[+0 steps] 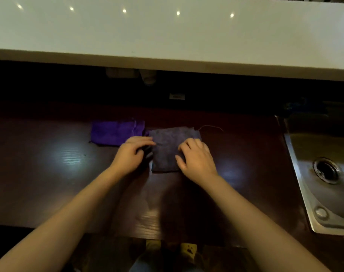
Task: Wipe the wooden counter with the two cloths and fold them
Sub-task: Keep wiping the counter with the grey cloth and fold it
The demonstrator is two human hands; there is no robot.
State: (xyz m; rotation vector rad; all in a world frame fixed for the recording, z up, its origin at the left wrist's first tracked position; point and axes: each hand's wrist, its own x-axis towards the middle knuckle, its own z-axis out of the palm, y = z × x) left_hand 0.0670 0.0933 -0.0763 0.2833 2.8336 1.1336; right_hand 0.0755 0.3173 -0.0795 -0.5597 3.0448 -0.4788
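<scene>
Dark glossy wood-grain bench (49,173), steel sink (304,173) at right. Centre: grey-blue terry cloth (167,142) folded square, left hand (131,155) pinching its edge, right hand (196,160) pressed flat. Purple cloth (112,132) folded, upper left.

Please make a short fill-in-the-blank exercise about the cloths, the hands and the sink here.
1. Both hands rest on the ____ cloth.
2. The purple cloth lies to the ____ of that cloth.
3. The metal sink is on the person's ____ side.
4. The left hand and right hand are ____, without gloves.

Answers: grey; left; right; bare
</scene>
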